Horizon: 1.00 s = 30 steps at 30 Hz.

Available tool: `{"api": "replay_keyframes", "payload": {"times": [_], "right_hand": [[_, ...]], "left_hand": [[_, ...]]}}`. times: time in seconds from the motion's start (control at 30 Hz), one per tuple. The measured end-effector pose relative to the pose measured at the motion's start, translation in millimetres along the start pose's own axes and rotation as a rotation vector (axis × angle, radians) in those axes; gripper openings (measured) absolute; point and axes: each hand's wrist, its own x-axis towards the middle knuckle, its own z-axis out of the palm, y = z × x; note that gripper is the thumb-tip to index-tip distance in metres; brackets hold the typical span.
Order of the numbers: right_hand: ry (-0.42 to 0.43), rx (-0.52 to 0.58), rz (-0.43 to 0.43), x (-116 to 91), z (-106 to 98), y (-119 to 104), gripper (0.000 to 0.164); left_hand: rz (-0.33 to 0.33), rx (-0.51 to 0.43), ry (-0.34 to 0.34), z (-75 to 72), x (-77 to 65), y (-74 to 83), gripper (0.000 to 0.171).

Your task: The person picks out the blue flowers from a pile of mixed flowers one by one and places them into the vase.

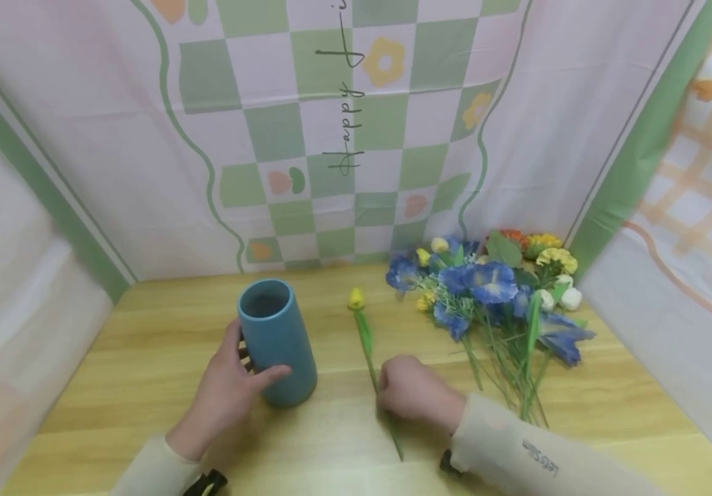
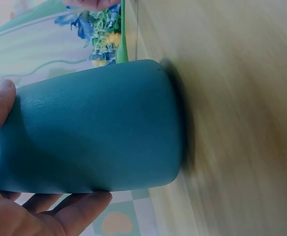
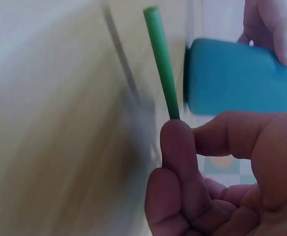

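A blue cylindrical vase (image 1: 281,358) stands upright on the wooden table, its opening facing up. My left hand (image 1: 225,386) grips it from the left, the thumb across its near side and the fingers around the far side. To its right, my right hand (image 1: 418,389) pinches the green stem of a yellow tulip (image 1: 364,334). The flower head points toward the back, and the stem's cut end extends past the hand toward the front. In the right wrist view, the stem (image 3: 164,69) sits between thumb and fingers, slightly above the tabletop.
A pile of artificial flowers (image 1: 492,282), blue, yellow, orange and white, lies at the right of the table (image 1: 163,331), stems toward the front. A checkered cloth (image 1: 331,131) hangs behind the table, with more cloth on both sides.
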Motion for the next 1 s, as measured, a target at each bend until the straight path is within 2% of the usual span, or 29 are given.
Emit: {"api": "replay_keyframes", "payload": {"times": [0.1,0.23,0.33,0.5,0.6,0.7,0.87,1.0], "right_hand": [[0.000,0.022,-0.032,1.9,7.8,-9.0,0.015],[-0.010,0.079,-0.127,5.5,16.0,-14.6,0.005],[-0.022,0.105,-0.198,6.1,18.6,-13.4,0.014],[-0.029,0.061,-0.220,0.4,11.1,-5.6,0.016],[-0.006,0.013,-0.205,-6.6,-2.5,1.0,0.010],[0.059,-0.054,-0.156,-13.2,-20.3,11.3,0.000],[0.143,-0.130,-0.017,-24.8,-55.1,39.5,0.013],[0.175,-0.178,0.065,-36.4,-84.6,63.0,0.009]], "left_hand": [[0.000,-0.003,-0.001,-0.2,0.0,0.3,0.110],[0.002,-0.010,-0.004,0.4,0.1,0.4,0.110],[0.005,-0.015,-0.005,1.2,0.3,0.2,0.110],[0.003,-0.008,-0.003,0.7,-0.4,0.1,0.108],[0.003,-0.004,-0.003,0.3,-1.1,0.9,0.106],[0.003,-0.007,-0.006,0.4,-1.1,1.6,0.106],[-0.004,-0.014,-0.013,1.2,-0.4,1.7,0.108],[-0.008,-0.008,-0.012,1.3,-1.0,1.3,0.108]]}}
